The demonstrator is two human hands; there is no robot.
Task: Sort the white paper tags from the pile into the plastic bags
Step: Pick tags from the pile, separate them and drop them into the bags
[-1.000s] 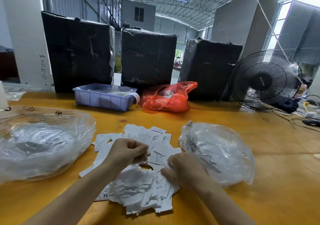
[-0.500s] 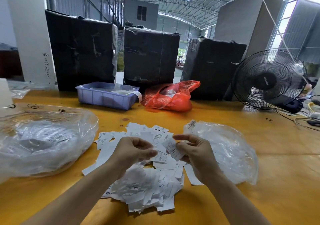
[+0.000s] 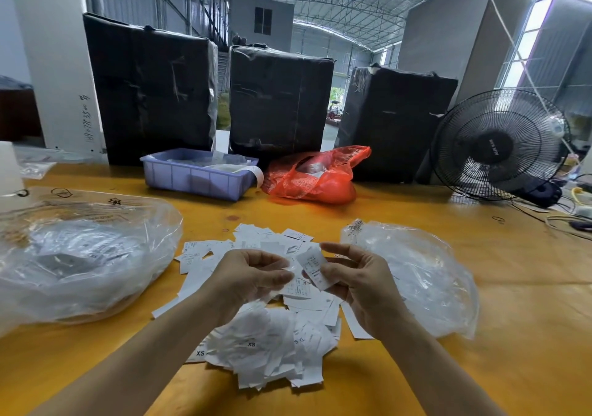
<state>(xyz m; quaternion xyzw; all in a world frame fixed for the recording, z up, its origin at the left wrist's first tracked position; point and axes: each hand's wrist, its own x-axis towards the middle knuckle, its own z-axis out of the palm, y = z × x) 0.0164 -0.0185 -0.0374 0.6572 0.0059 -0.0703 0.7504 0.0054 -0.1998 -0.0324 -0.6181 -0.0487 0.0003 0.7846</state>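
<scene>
hovering above the pile of white tags (image 3: 266, 342), both hands are raised side by side over the yellow table (image 3: 512, 319). the right hand (image 3: 358, 282) pinches a single white tag (image 3: 315, 270) between thumb and curled fingers, the printed slip standing almost upright. the left hand (image 3: 248, 276) has its fingers curled inward with the thumb meeting them; something thin and pale seems caught at its fingertips, but i cannot tell for sure whether it holds a tag. the two hands are close, not touching.

the pile spreads on the table beneath and beyond the hands, some slips showing "xs" and "xl". a large clear plastic bag (image 3: 83, 255) lies to the left of the pile, with pale contents inside. a smaller clear bag (image 3: 423, 271) lies just right of the pile, behind the right hand.

farther back sit a lilac tray (image 3: 195, 177), a red plastic bag (image 3: 315, 178), three black-wrapped bundles (image 3: 278, 101) and a black fan (image 3: 498, 145).
</scene>
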